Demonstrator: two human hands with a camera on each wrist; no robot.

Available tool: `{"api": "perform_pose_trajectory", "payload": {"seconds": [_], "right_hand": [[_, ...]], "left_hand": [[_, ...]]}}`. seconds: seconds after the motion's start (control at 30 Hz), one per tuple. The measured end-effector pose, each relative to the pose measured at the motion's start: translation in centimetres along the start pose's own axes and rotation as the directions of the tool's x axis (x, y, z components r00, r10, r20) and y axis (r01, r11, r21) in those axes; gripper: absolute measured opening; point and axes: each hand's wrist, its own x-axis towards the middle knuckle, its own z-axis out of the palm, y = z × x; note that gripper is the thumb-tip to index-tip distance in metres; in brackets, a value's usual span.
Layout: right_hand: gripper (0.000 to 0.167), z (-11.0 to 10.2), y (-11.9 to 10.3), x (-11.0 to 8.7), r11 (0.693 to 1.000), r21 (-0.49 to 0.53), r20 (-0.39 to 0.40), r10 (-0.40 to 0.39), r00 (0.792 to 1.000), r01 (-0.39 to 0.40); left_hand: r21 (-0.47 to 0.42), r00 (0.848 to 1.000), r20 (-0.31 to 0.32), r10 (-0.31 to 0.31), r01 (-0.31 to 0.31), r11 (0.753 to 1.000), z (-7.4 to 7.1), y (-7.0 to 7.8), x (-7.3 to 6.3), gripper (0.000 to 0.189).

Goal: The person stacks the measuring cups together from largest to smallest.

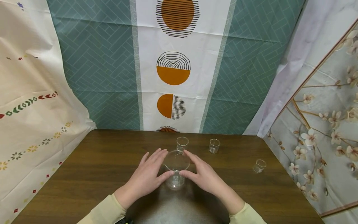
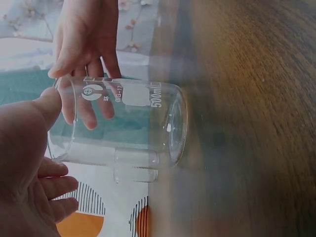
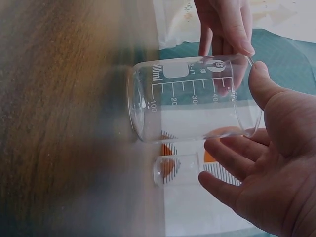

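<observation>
The left hand [image 1: 148,175] and right hand [image 1: 206,175] grip the large beaker [image 1: 175,181] around its rim, thumbs near, fingers [image 3: 231,159] spread toward far.

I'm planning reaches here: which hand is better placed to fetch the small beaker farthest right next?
Probably the right hand: it is nearer the rightmost small beaker, while the left hand is on the other side of the large beaker.

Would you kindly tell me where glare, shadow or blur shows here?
Head view: pale sheen on the table near the bottom edge, darker shadow on either side; left wrist view: haze blurs the table beside the beaker, though its 500ml print is legible; right wrist view: similar haze near its base.
</observation>
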Motion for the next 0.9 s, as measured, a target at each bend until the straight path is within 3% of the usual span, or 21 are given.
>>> {"api": "perform_pose_trajectory", "payload": {"seconds": [0.47,0.9], "right_hand": [[0.084,0.11,0.27,-0.67,0.999,0.033,-0.02,-0.007,1.0,0.007],[0.083,-0.34,0.29,-0.97,0.999,0.036,-0.017,-0.009,1.0,0.01]], "left_hand": [[-0.161,0.999,0.024,-0.034,0.037,0.986,0.52,0.06,0.38,0.086],[-0.142,1.0,0.016,-0.006,0.008,0.99,0.38,0.76,0.87,0.087]]}}
